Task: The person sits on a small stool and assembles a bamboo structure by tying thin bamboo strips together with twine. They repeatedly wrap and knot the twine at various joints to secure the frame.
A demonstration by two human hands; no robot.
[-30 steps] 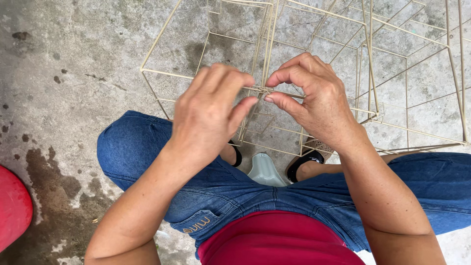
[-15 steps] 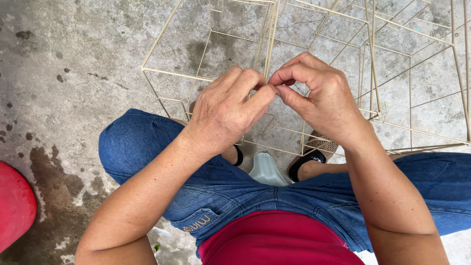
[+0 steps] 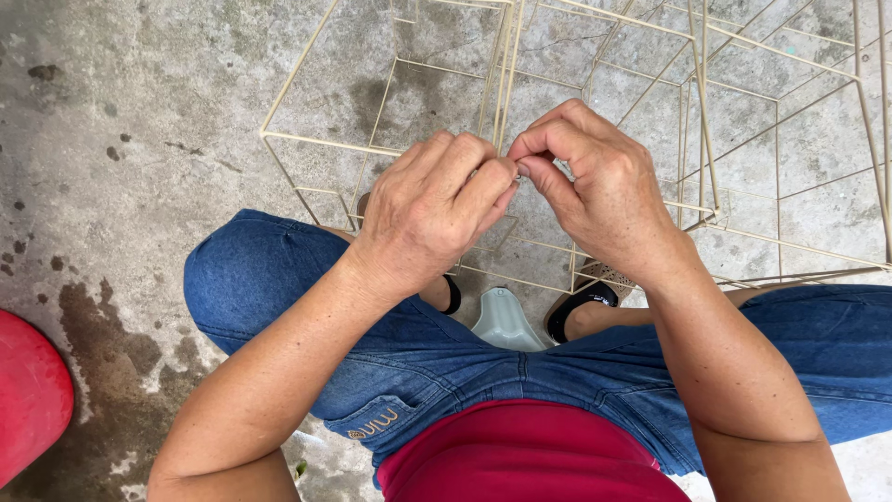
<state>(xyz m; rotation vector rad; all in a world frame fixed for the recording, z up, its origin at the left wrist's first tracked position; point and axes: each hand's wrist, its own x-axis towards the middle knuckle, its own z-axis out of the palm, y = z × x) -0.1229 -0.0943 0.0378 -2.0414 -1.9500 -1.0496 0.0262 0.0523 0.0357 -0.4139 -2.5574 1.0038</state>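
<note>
A frame of thin pale bamboo sticks stands on the concrete floor in front of my knees. My left hand and my right hand meet at a vertical pair of sticks in the middle of the frame. The fingertips of both hands pinch together at the joint where these sticks meet. What lies between the fingertips is hidden. I sit with blue jeans and a red shirt below the hands.
More stick frames stand to the right. A pale stool seat shows between my legs, dark sandals beside it. A red rounded object sits at the left edge. The stained concrete floor stretches left.
Both hands have shifted slightly right and up along the sticks. The fingertips have drawn closer together at the joint.
</note>
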